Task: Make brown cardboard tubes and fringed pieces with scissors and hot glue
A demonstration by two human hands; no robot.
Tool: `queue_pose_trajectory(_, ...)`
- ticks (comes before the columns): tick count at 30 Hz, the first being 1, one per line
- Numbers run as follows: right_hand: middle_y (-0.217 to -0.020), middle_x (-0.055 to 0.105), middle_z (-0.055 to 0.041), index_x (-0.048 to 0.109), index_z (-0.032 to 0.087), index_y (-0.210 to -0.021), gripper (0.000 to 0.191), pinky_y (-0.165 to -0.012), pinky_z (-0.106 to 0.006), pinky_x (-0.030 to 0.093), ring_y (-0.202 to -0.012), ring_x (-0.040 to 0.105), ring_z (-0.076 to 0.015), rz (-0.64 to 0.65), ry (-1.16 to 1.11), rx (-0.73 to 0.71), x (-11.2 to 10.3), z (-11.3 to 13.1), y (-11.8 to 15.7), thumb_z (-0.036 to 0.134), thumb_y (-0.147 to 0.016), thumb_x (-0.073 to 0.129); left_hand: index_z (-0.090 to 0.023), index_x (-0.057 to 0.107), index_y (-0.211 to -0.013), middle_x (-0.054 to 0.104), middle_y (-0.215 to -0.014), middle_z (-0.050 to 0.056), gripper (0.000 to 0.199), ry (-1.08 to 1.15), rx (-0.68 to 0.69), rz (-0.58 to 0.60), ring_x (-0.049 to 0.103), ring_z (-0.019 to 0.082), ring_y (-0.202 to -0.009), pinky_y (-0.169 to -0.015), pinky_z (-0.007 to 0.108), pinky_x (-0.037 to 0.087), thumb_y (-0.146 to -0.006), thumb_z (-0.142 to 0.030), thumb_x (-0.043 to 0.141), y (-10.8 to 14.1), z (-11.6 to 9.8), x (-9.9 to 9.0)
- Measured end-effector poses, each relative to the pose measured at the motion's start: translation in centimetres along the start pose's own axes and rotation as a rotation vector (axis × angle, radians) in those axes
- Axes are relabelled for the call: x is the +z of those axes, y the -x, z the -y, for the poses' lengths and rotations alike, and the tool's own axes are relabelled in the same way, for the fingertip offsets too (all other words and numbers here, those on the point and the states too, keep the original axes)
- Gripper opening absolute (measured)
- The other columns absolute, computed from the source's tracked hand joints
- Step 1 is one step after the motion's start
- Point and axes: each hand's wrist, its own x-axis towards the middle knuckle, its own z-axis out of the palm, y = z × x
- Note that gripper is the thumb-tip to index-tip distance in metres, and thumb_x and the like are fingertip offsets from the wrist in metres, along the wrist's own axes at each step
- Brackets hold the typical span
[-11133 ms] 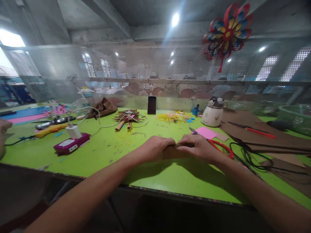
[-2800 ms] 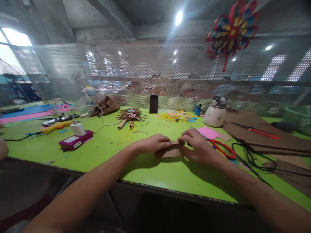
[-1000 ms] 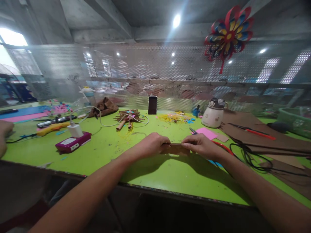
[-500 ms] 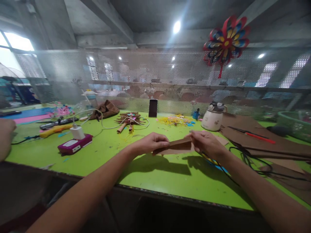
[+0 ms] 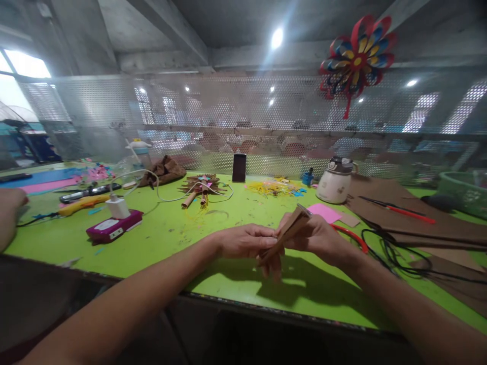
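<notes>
A folded piece of brown paper (image 5: pixel 291 229) is held slantwise above the green table, its upper end leaning right. My left hand (image 5: pixel 243 242) is closed on the lower part, with thumb and fingers pinching it. Around the upper part my right hand (image 5: pixel 321 238) is closed, its fingers partly hidden behind the paper. A small silvery bit shows at the top end of the fold; I cannot make out what it is. Just beyond my right hand lie a pink paper sheet (image 5: pixel 324 213) and a curved red piece (image 5: pixel 353 237).
Brown sheets (image 5: pixel 384 203) with a red-and-black pen-like tool cover the right side, beside a black cable (image 5: pixel 409 266). A white jug (image 5: pixel 335 181) stands behind. Left are a purple power strip (image 5: pixel 116 226) and yellow glue gun (image 5: pixel 85 205). Another person's hand (image 5: pixel 10 213) rests far left.
The brown paper has turned from nearly level to a steep slant and looks folded narrower. My hands have come closer together. The pink sheet and red piece now show beside my right hand.
</notes>
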Motion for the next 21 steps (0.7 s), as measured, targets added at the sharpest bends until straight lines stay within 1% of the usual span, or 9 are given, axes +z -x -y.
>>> queue_pose_trajectory(3,-0.074,0.068,-0.0026,0.072,0.017,-0.079,0.013,-0.069,-0.032,0.052,-0.069,0.063,-0.0152,-0.036,-0.039,0.028,0.2,0.0,-0.1,0.026,-0.07,0.075,-0.018,0.059,-0.097,0.068,-0.081,0.007,0.027,0.011,-0.064,-0.018,0.064,0.018,-0.074,-0.066,0.032,0.048,-0.086,-0.042,0.054,0.2,-0.4,0.5)
queue_pose_trajectory(7,-0.069,0.066,-0.002,0.07,0.015,-0.077,0.013,-0.063,-0.029,0.05,-0.064,0.062,-0.0143,-0.029,-0.102,0.054,0.6,-0.3,-0.2,0.025,-0.07,0.076,-0.018,0.061,-0.096,0.068,-0.08,0.008,0.024,0.007,-0.117,-0.033,0.064,0.019,-0.076,-0.065,0.031,0.047,-0.086,-0.038,0.053,0.5,-0.7,1.0)
queue_pose_trajectory(10,-0.067,0.066,-0.0011,0.071,0.015,-0.078,0.015,-0.059,-0.027,0.049,-0.06,0.06,-0.013,-0.025,-0.113,0.074,0.7,-0.5,-0.1,0.024,-0.068,0.077,-0.017,0.065,-0.098,0.069,-0.084,0.009,0.029,-0.033,-0.12,-0.018,0.064,0.019,-0.077,-0.066,0.031,0.047,-0.086,-0.039,0.052,0.5,-0.6,0.8)
queue_pose_trajectory(12,-0.07,0.068,-0.0019,0.072,0.016,-0.081,0.017,-0.063,-0.027,0.049,-0.063,0.061,-0.014,-0.069,-0.073,0.086,0.5,-0.4,-0.1,0.024,-0.067,0.077,-0.016,0.068,-0.095,0.069,-0.085,0.007,0.027,-0.093,-0.105,-0.05,0.062,0.017,-0.076,-0.07,0.031,0.047,-0.084,-0.038,0.056,0.4,-0.4,0.2)
queue_pose_trajectory(14,-0.078,0.071,-0.0036,0.072,0.017,-0.083,0.018,-0.07,-0.03,0.05,-0.071,0.063,-0.016,-0.129,-0.018,0.097,0.2,-0.3,-0.1,0.025,-0.068,0.077,-0.016,0.07,-0.091,0.069,-0.084,0.006,0.022,-0.168,-0.085,-0.156,0.061,0.015,-0.074,-0.073,0.03,0.047,-0.081,-0.034,0.062,0.3,-0.3,-0.7)
queue_pose_trajectory(16,-0.084,0.071,-0.0044,0.071,0.018,-0.085,0.019,-0.074,-0.031,0.049,-0.077,0.064,-0.0172,-0.143,0.038,0.124,-0.1,-0.1,-0.2,0.026,-0.069,0.076,-0.016,0.069,-0.094,0.068,-0.086,0.006,0.022,-0.216,-0.06,-0.31,0.06,0.014,-0.074,-0.074,0.029,0.046,-0.08,-0.032,0.064,0.2,-0.4,-1.6)
queue_pose_trajectory(17,-0.083,0.07,-0.0041,0.07,0.018,-0.084,0.018,-0.072,-0.03,0.049,-0.076,0.063,-0.0169,-0.131,0.074,0.15,-0.2,0.0,-0.2,0.027,-0.069,0.075,-0.016,0.068,-0.098,0.068,-0.09,0.007,0.024,-0.219,-0.033,-0.395,0.059,0.013,-0.076,-0.074,0.029,0.046,-0.081,-0.033,0.063,0.2,-0.5,-1.9)
queue_pose_trajectory(19,-0.073,0.067,-0.0022,0.066,0.017,-0.079,0.015,-0.062,-0.027,0.047,-0.066,0.06,-0.0144,-0.108,0.178,0.214,-0.3,0.1,-0.3,0.029,-0.071,0.072,-0.015,0.064,-0.107,0.066,-0.099,0.009,0.032,-0.201,0.066,-0.545,0.059,0.015,-0.085,-0.076,0.028,0.045,-0.083,-0.036,0.06,0.2,-1.0,-2.3)
queue_pose_trajectory(21,-0.063,0.061,-0.0002,0.063,0.016,-0.075,0.017,-0.053,-0.024,0.042,-0.058,0.054,-0.0119,-0.088,0.312,0.269,-0.3,0.2,-0.3,0.032,-0.075,0.068,-0.015,0.058,-0.117,0.063,-0.107,0.012,0.041,-0.213,0.17,-0.618,0.058,0.017,-0.096,-0.079,0.029,0.044,-0.086,-0.041,0.055,0.3,-1.5,-2.2)
